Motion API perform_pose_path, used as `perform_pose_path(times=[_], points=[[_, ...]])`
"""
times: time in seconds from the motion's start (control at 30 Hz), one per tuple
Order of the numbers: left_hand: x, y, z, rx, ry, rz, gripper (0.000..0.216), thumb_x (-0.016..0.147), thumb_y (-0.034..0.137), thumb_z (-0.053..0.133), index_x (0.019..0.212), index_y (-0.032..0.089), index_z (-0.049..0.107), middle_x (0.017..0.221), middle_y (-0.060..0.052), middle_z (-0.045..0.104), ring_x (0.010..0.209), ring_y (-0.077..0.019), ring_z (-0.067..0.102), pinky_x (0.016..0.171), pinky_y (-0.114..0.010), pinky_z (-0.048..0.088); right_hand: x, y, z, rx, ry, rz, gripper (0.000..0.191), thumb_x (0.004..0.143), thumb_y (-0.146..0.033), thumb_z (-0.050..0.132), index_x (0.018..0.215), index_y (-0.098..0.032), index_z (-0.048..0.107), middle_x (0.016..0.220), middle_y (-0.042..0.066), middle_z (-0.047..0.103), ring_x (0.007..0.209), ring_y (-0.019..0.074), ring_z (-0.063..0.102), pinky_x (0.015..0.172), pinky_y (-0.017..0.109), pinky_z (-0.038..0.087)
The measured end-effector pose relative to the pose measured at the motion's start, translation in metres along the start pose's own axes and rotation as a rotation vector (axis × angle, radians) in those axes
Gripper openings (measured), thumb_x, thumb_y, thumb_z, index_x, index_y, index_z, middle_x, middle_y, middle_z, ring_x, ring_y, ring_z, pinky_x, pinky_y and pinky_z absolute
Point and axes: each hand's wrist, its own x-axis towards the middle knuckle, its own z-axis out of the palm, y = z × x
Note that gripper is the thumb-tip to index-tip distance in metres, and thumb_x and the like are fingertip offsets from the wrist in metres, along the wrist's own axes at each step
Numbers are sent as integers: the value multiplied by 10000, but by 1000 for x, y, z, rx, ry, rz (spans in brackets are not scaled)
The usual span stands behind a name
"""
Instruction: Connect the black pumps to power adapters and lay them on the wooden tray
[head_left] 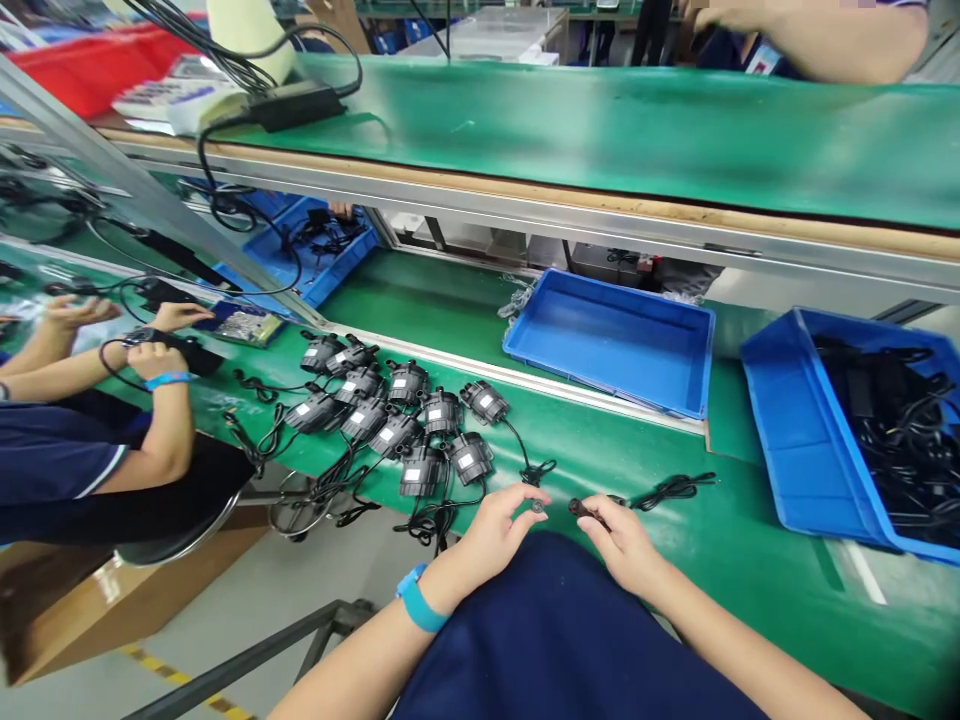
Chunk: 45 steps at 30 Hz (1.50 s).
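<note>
My left hand [504,528] pinches a small dark round piece [538,507] between thumb and fingertips. Facing it across a short gap, my right hand [621,543] grips a black cable connector [579,508] with a reddish ring at its end. A tied black cable [673,488] lies on the bench just beyond the right hand. Several black pump-like units [441,411] with white labels are clustered to the left of my hands, their cords hanging over the bench edge. One unit [484,401] sits slightly apart, with its cord [537,471] curling toward my left hand.
Behind the green bench [600,445] stands a shallow blue tray [615,340]. At right, a tilted blue bin [787,430] holds black cables and adapters [892,430]. A raised green shelf [600,130] crosses ahead. Co-workers' hands [161,360] are at the left.
</note>
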Motion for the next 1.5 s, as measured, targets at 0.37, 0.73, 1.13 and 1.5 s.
perform_pose_path(times=[0.37, 0.73, 1.13, 1.5], points=[[-2, -5, 4, 191, 18, 149, 146, 921, 225, 650, 1059, 229, 698, 1016, -25, 756, 950, -178, 664, 881, -338, 506, 1, -11, -5, 129, -29, -45, 242, 1026, -266, 490, 1146, -219, 695, 849, 40, 649, 771, 162, 590, 708, 307, 459], [6, -9, 3, 479, 0, 357, 206, 951, 287, 613, 1123, 203, 689, 904, -38, 723, 841, -168, 628, 775, -342, 462, -4, 1, -3, 6, 44, -18, 156, 978, -298, 585, 996, -190, 697, 819, 41, 648, 682, 155, 571, 643, 291, 468], [6, -4, 10, 578, -155, 372, 209, 986, 292, 547, 1100, 162, 666, 849, -36, 708, 830, -181, 627, 764, -355, 414, -7, 6, -4, -178, 23, -185, 168, 1008, -260, 536, 1012, -168, 677, 809, 56, 670, 747, 184, 608, 698, 321, 497], [10, 3, 17, 487, -224, 298, 188, 991, 243, 505, 1044, 175, 672, 866, -48, 703, 852, -192, 623, 809, -348, 447, -10, 7, -6, -98, -23, -91, 216, 1028, -296, 482, 1027, -186, 668, 837, 62, 686, 769, 183, 630, 711, 323, 506]])
